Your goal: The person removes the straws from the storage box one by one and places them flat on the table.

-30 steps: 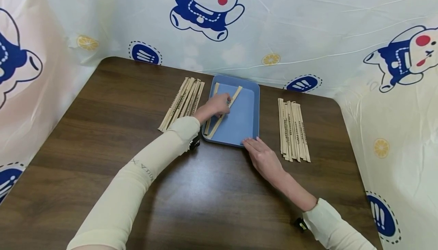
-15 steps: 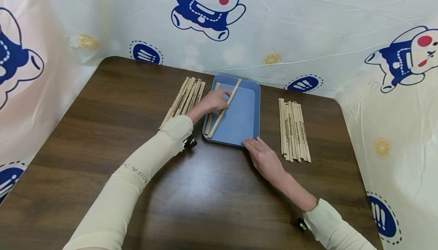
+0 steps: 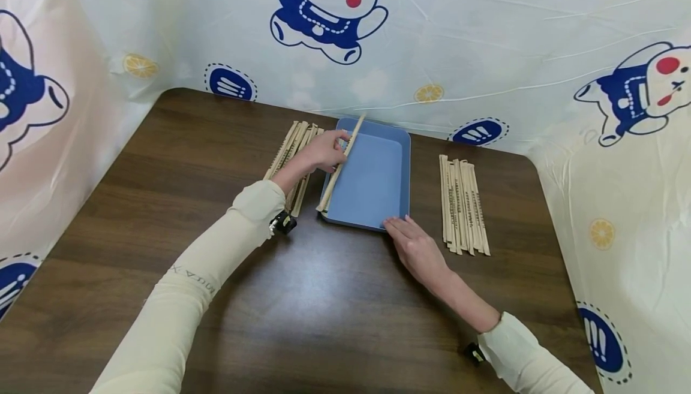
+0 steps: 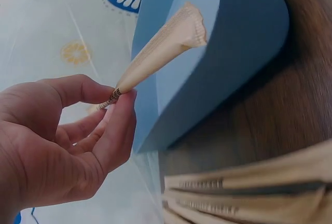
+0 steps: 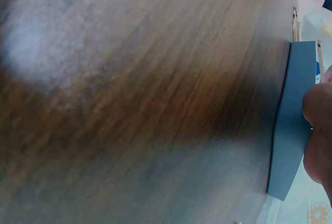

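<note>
Between its thumb and fingertips, my left hand [image 3: 326, 149] pinches a long paper-wrapped straw [image 4: 161, 50] with a crimped end. In the head view this straw slants over the left side of the blue tray [image 3: 372, 184], its far end reaching past the back rim. The straw's printed middle shows at the fingertips in the left wrist view. The tray's left inner side is largely hidden by the hand and the straw. At the tray's near right corner, my right hand [image 3: 415, 247] rests its fingers on the rim; the right wrist view shows those fingers [image 5: 317, 105] against the tray wall.
Several wrapped straws [image 3: 288, 148] lie in a bundle left of the tray, partly under my left forearm. Another bundle of straws [image 3: 464, 208] lies to the right. A printed curtain [image 3: 459, 40] rises behind the brown wooden table [image 3: 324, 310].
My left hand has moved left and toward the back with the straw, from over the tray's middle to its left edge. The right hand has stayed at the tray corner.
</note>
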{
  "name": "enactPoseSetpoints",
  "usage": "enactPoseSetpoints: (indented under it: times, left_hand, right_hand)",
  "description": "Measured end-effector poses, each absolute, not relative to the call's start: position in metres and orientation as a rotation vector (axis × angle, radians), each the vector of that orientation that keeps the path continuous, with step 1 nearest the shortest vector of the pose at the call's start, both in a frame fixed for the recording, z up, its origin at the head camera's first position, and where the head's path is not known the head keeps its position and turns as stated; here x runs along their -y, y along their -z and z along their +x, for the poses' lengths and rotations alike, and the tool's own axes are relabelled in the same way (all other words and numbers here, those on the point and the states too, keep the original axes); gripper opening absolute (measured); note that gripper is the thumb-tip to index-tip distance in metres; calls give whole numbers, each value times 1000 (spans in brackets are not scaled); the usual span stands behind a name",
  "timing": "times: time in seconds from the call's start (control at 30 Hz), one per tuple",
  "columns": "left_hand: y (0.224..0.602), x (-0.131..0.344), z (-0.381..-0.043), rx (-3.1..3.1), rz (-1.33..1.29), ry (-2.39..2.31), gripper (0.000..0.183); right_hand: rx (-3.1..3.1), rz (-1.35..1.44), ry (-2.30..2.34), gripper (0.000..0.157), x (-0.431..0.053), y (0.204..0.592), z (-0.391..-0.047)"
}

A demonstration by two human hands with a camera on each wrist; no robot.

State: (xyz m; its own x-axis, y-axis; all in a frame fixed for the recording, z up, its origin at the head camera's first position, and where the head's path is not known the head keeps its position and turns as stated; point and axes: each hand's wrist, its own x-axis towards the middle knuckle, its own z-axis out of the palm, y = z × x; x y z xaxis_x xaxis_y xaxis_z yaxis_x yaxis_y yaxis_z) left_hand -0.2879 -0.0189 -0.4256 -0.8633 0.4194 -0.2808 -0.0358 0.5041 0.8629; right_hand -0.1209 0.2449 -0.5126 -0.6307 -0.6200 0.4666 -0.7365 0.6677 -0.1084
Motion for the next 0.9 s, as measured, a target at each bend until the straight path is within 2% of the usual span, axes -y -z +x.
enactPoseSetpoints:
  times: [0.5, 0.9]
  left_hand:
    - [432, 69, -292, -2508, 195, -1123, 54]
    - [451, 91, -297, -2582, 126, -929, 59]
  right_hand:
    - [2476, 1073, -404, 44, -245, 512, -121]
    - [2477, 1071, -404, 43, -245, 513, -122]
